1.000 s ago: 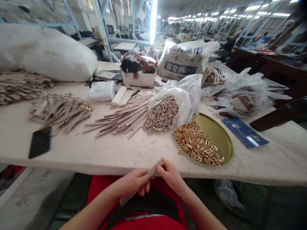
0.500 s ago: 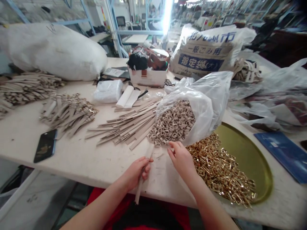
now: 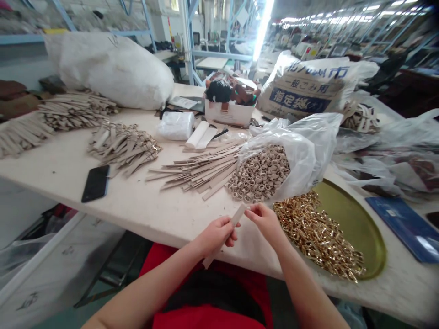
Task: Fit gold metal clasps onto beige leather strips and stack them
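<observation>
My left hand point(image 3: 224, 232) is closed round a flat beige strap point(image 3: 239, 214), which slants up and right, its lower end sticking out below the fist. At the strap's upper end my right hand point(image 3: 264, 220) is pinched, its fingertips against or very near the tip. What looks like a small beige loop is between those fingertips, mostly hidden by them. Just beyond the hands, many beige loops point(image 3: 262, 171) spill from a clear plastic bag point(image 3: 308, 146). Gold metal buckles point(image 3: 318, 235) are heaped on a gold-coloured oval tray point(image 3: 363, 228) right of my right hand.
Loose beige strips point(image 3: 199, 169) fan out left of the loops. Bundled straps with metal fittings point(image 3: 123, 146), a phone point(image 3: 96, 183) and a big white sack point(image 3: 113, 68) are further left. Behind stand a white box point(image 3: 229, 112) and a printed bag point(image 3: 308, 87); a blue folder point(image 3: 404, 226) lies right.
My right hand has drawn back from the loop pile to the strap's upper end. My left hand has brought the strap closer to it. The camera view has turned left.
</observation>
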A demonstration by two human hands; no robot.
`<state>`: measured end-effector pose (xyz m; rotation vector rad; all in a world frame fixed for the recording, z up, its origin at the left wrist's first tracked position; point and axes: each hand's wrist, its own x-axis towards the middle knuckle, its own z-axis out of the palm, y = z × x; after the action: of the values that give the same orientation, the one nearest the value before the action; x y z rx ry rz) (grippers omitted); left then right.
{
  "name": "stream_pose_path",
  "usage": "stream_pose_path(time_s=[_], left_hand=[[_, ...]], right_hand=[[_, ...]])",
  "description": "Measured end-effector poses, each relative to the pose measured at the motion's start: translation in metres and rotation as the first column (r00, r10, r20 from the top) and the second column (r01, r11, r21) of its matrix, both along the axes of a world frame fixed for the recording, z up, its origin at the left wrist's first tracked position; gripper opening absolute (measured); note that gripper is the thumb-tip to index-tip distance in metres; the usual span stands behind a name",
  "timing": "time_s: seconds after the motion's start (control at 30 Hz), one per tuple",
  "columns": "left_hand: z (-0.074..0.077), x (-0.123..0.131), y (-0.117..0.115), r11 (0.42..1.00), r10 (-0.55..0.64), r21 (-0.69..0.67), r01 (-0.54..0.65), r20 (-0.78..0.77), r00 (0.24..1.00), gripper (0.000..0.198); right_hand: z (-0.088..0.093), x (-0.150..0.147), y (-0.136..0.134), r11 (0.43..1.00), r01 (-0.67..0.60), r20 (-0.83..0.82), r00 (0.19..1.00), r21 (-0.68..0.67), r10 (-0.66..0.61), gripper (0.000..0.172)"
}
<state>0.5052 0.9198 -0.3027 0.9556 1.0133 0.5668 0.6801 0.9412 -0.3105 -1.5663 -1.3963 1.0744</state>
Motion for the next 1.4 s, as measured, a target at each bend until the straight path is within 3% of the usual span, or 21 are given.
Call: stream_pose_path(time_s=[0.07,0.13,0.2,0.3,0.47,0.6,0.83,0.9,1.0,1.13,1.3,1.4], left_hand=[[0.005,-0.004,-0.011,0.996,-0.045,0.078,0.047,-0.019,0.999,0.027],[0.008,-0.01,-0.021,0.989,-0.078,0.126,0.081,-0.034,0.996,0.028],[0.01,-0.016,-0.031,0.985,-0.087,0.143,0.093,-0.045,0.995,0.029],[0.011,-0.023,-0.044,0.983,-0.101,0.147,0.113,-0.087,0.991,0.03],[0.018,-0.028,-0.057,0.962,-0.185,0.159,0.224,-0.227,0.956,0.029],[0.024,-0.028,-0.058,0.934,-0.152,0.265,0.241,-0.315,0.937,0.032],[0.029,-0.026,-0.061,0.893,-0.091,0.366,0.261,-0.422,0.902,0.031],[0.027,-0.025,-0.061,0.89,-0.108,0.353,0.288,-0.449,0.887,0.03],[0.022,-0.025,-0.057,0.869,-0.129,0.343,0.356,-0.538,0.833,0.027],[0.022,-0.03,-0.047,0.784,-0.174,0.377,0.493,-0.629,0.758,0.025],[0.031,-0.037,-0.033,0.73,-0.305,0.359,0.582,-0.591,0.747,0.025],[0.028,-0.037,-0.032,0.713,-0.345,0.349,0.609,-0.581,0.737,0.027]], right_hand=[[0.004,-0.005,-0.017,0.983,-0.01,-0.371,0.927,-0.181,-0.059,0.028],[0.008,-0.012,-0.034,0.958,-0.034,-0.589,0.795,-0.286,-0.147,0.029],[0.011,-0.019,-0.049,0.946,-0.031,-0.688,0.693,-0.324,-0.213,0.027],[0.011,-0.028,-0.064,0.942,0.006,-0.724,0.639,-0.334,-0.261,0.031],[0.008,-0.032,-0.078,0.959,0.096,-0.653,0.714,-0.266,-0.253,0.028],[0.006,-0.034,-0.087,0.977,0.088,-0.562,0.806,-0.194,-0.184,0.026],[0.001,-0.034,-0.09,0.956,0.15,-0.627,0.727,-0.252,-0.28,0.029],[-0.003,-0.031,-0.089,0.959,0.136,-0.625,0.733,-0.249,-0.267,0.028],[-0.009,-0.026,-0.09,0.972,0.102,-0.546,0.812,-0.212,-0.205,0.026],[-0.006,-0.018,-0.089,0.986,0.004,-0.389,0.919,-0.169,-0.07,0.025],[0.003,-0.018,-0.087,0.977,-0.085,-0.364,0.932,-0.197,0.008,0.023],[0.002,-0.024,-0.087,0.952,-0.151,-0.414,0.91,-0.266,0.028,0.024]])
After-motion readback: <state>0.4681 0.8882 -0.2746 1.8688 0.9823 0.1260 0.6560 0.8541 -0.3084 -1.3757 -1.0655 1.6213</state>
